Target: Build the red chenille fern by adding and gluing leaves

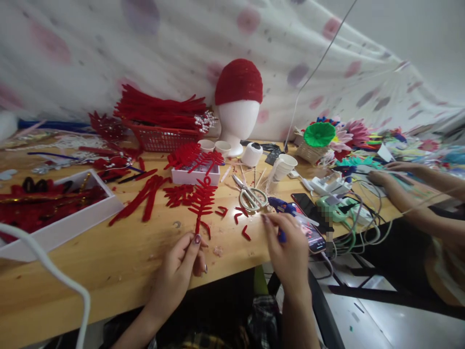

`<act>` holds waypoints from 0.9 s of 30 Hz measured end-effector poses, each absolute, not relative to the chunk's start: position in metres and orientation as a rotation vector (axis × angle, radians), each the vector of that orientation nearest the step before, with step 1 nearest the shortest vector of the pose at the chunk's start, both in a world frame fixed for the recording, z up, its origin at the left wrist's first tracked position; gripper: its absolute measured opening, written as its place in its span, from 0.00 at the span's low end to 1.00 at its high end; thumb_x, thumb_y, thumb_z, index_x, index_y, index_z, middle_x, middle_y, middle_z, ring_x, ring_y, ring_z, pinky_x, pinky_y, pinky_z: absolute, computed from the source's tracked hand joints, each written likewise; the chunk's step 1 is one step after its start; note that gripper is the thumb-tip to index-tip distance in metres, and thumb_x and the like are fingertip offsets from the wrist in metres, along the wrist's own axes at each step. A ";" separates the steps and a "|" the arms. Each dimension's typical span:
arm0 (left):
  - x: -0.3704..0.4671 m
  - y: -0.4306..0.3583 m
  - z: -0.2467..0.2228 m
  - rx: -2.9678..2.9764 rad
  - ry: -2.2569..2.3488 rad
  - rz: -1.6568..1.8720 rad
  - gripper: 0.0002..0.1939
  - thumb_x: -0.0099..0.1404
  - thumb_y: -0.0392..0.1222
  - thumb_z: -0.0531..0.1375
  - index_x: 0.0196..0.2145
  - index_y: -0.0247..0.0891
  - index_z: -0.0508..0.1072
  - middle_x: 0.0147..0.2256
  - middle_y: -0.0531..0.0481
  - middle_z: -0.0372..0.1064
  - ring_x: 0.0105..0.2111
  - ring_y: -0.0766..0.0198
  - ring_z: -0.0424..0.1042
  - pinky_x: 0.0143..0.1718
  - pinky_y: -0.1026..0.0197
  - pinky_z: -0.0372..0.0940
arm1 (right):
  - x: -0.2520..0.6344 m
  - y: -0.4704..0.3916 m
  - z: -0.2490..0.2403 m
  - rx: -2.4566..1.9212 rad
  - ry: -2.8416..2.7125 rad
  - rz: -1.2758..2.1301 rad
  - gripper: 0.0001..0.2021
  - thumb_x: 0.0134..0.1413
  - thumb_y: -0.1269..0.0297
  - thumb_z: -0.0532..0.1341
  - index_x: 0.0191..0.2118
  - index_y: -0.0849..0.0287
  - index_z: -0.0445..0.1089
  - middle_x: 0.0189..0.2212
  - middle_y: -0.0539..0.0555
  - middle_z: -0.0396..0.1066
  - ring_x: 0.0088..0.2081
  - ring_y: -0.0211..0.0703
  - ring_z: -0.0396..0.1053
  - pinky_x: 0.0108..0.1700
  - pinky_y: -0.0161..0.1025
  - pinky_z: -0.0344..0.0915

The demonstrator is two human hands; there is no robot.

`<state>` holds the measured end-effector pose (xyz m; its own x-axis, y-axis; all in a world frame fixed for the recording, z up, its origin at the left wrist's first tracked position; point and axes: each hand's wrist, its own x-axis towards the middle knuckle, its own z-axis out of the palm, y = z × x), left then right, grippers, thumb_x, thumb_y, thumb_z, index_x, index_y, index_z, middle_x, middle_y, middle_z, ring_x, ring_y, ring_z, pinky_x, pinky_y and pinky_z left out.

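Note:
My left hand (pixel 185 259) pinches the stem of a red fuzzy chenille leaf sprig (pixel 202 201), held upright above the table's front part. A curved red chenille piece (pixel 206 229) shows beside its stem. To the right, my right hand (pixel 288 252) has thumb and fingers drawn together low over the table; what they pinch, if anything, is hidden. A blue glue gun (pixel 281 205) lies just behind that hand, and blue shows through its curl. Several bent red chenille pieces (pixel 246 233) lie between the hands. White-handled scissors (pixel 253 198) rest behind them.
A white box (pixel 196 175) holds red sprigs. Further back stand a red basket (pixel 163 139), a foam head (pixel 238 118) with red cap, and paper cups (pixel 284 165). Phones (pixel 308 237), cables and power strips (pixel 330 185) lie right, near another person's arms (pixel 403 189). A white tray (pixel 105 203) sits left.

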<state>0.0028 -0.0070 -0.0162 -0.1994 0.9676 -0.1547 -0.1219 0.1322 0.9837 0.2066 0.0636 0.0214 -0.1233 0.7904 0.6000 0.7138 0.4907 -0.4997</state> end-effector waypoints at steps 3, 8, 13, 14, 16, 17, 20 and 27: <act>0.002 -0.007 -0.015 0.897 1.328 1.337 0.17 0.67 0.57 0.55 0.32 0.39 0.69 0.16 0.58 0.64 0.18 0.66 0.64 0.23 0.65 0.59 | 0.187 0.097 0.020 -1.324 -2.226 0.056 0.10 0.64 0.68 0.55 0.39 0.57 0.74 0.43 0.59 0.72 0.48 0.54 0.62 0.50 0.50 0.57; 0.002 -0.007 -0.017 0.884 1.276 1.352 0.19 0.65 0.59 0.57 0.31 0.39 0.69 0.16 0.58 0.64 0.17 0.67 0.63 0.22 0.66 0.58 | 0.173 0.125 0.008 -1.378 -2.355 0.114 0.11 0.56 0.77 0.56 0.33 0.59 0.74 0.49 0.63 0.70 0.56 0.61 0.55 0.52 0.55 0.50; 0.001 -0.006 -0.020 0.896 1.233 1.364 0.21 0.64 0.61 0.56 0.30 0.38 0.69 0.16 0.58 0.64 0.17 0.68 0.62 0.22 0.66 0.58 | 0.177 0.126 0.014 -1.359 -2.156 0.312 0.08 0.55 0.73 0.58 0.27 0.59 0.72 0.44 0.61 0.74 0.55 0.61 0.58 0.55 0.57 0.49; 0.001 -0.005 -0.020 0.892 1.225 1.377 0.21 0.64 0.61 0.57 0.30 0.38 0.69 0.16 0.57 0.64 0.17 0.68 0.62 0.21 0.66 0.58 | 0.179 0.125 0.017 -1.349 -2.090 0.370 0.07 0.55 0.72 0.59 0.28 0.58 0.72 0.43 0.61 0.74 0.53 0.59 0.60 0.55 0.56 0.50; 0.001 -0.005 -0.020 0.878 1.215 1.419 0.21 0.63 0.61 0.58 0.29 0.38 0.69 0.17 0.56 0.66 0.16 0.68 0.62 0.20 0.67 0.58 | 0.180 0.122 0.023 -1.311 -1.954 0.516 0.06 0.57 0.66 0.59 0.31 0.59 0.72 0.39 0.59 0.75 0.47 0.54 0.66 0.51 0.54 0.57; 0.001 -0.004 -0.019 0.874 1.214 1.441 0.21 0.63 0.60 0.58 0.28 0.38 0.70 0.18 0.55 0.68 0.17 0.69 0.62 0.20 0.67 0.58 | 0.180 0.119 0.025 -1.281 -1.889 0.607 0.07 0.58 0.62 0.59 0.33 0.59 0.72 0.36 0.58 0.76 0.42 0.51 0.69 0.48 0.51 0.61; 0.000 -0.004 -0.017 0.897 1.231 1.473 0.20 0.63 0.58 0.59 0.27 0.37 0.71 0.20 0.54 0.69 0.18 0.68 0.64 0.21 0.67 0.59 | 0.173 0.105 0.025 -1.167 -1.707 0.900 0.14 0.56 0.52 0.61 0.34 0.59 0.72 0.29 0.55 0.76 0.31 0.45 0.72 0.35 0.42 0.66; -0.002 -0.006 -0.016 0.882 1.233 1.491 0.18 0.64 0.55 0.60 0.29 0.37 0.73 0.20 0.54 0.70 0.18 0.68 0.66 0.22 0.68 0.62 | 0.131 0.067 0.005 -0.983 -1.295 1.315 0.19 0.45 0.52 0.70 0.41 0.58 0.75 0.30 0.53 0.77 0.27 0.38 0.69 0.27 0.35 0.62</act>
<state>-0.0021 -0.0056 -0.0165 -0.2647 0.9631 -0.0483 -0.2279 -0.0138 0.9736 0.1307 0.0668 0.0053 -0.1665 0.9815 0.0949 -0.1100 0.0771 -0.9909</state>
